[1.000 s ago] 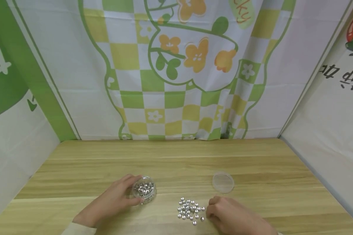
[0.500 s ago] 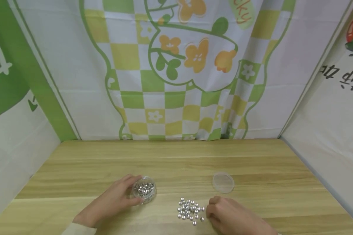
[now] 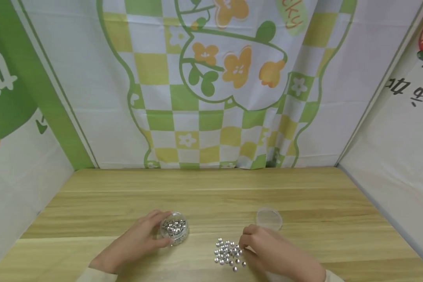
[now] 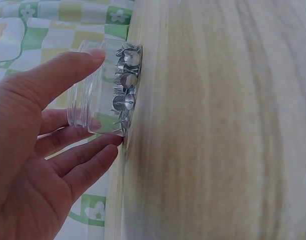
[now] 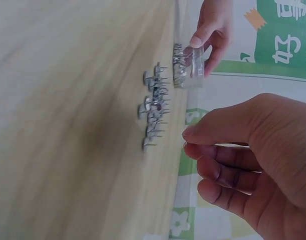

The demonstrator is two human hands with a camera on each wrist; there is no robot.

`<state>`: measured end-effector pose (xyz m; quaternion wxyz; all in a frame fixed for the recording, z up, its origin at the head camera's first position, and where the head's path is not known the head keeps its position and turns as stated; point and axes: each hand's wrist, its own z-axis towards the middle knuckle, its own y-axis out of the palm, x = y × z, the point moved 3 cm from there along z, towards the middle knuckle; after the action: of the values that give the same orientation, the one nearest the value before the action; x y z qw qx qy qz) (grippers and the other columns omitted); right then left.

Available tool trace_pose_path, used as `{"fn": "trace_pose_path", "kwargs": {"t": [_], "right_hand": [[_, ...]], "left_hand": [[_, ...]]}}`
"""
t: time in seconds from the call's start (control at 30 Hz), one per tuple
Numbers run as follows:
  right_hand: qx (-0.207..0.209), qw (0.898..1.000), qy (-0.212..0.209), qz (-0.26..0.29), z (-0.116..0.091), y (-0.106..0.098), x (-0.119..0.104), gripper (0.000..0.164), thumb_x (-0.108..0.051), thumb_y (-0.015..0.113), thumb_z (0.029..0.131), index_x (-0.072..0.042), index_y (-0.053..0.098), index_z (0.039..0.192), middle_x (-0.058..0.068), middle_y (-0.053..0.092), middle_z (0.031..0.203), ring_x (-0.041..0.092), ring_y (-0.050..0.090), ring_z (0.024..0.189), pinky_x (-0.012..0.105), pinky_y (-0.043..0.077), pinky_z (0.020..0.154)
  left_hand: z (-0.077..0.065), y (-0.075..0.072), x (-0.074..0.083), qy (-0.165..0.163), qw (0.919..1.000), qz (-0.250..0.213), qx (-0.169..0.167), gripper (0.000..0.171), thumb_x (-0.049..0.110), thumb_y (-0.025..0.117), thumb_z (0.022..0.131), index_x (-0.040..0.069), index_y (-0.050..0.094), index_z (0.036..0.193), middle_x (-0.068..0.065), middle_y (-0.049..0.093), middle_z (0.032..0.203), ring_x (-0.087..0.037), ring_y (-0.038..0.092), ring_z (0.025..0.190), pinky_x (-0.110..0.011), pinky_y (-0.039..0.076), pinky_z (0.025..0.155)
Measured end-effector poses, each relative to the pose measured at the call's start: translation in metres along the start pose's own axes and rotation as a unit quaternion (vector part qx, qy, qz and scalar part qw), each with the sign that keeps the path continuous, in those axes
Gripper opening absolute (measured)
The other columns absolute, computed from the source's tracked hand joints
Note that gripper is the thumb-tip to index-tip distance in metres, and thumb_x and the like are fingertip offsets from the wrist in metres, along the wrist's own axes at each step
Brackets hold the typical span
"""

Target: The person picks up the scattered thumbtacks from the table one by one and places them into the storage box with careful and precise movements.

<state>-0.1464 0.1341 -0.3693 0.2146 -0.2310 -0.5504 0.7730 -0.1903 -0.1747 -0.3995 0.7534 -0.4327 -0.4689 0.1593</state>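
Note:
My left hand (image 3: pixel 141 239) grips a round clear plastic jar (image 4: pixel 100 95) by its side, thumb on one side and fingers on the other. Silver thumbtacks (image 4: pixel 126 80) fill part of it. To the right of the jar, a loose pile of thumbtacks (image 3: pixel 225 252) lies on the table, many with points up in the right wrist view. My right hand (image 3: pixel 268 250) hovers at the pile's right edge. Its fingers are curled, with thumb and index fingertips (image 5: pixel 193 134) close together. A tiny glint shows at those tips; I cannot tell whether a thumbtack is between them.
A round clear lid (image 3: pixel 269 218) lies flat behind my right hand, partly overlapped by it in the head view. The wooden table (image 3: pixel 211 196) ends at a patterned curtain (image 3: pixel 218 129) at the back. Printed cloth walls stand at both sides.
My right hand has lifted and shifted a little left, from beside the pile to its right edge. My left hand keeps its grip on the jar. The camera view has shifted slightly.

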Motion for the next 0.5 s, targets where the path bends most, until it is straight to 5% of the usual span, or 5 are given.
{"fn": "trace_pose_path", "kwargs": {"t": [0.5], "right_hand": [[-0.027, 0.999, -0.040, 0.018, 0.093, 0.010, -0.017, 0.008, -0.011, 0.070, 0.087, -0.012, 0.075, 0.092, -0.004, 0.071, 0.088, 0.005, 0.062, 0.075, 0.016, 0.058, 0.063]], "left_hand": [[0.001, 0.001, -0.001, 0.004, 1.0000, 0.001, 0.007, 0.073, 0.038, 0.077, 0.078, -0.003, 0.052, 0.132, -0.004, 0.062, 0.110, -0.023, 0.060, 0.100, -0.056, 0.056, 0.090]]}}
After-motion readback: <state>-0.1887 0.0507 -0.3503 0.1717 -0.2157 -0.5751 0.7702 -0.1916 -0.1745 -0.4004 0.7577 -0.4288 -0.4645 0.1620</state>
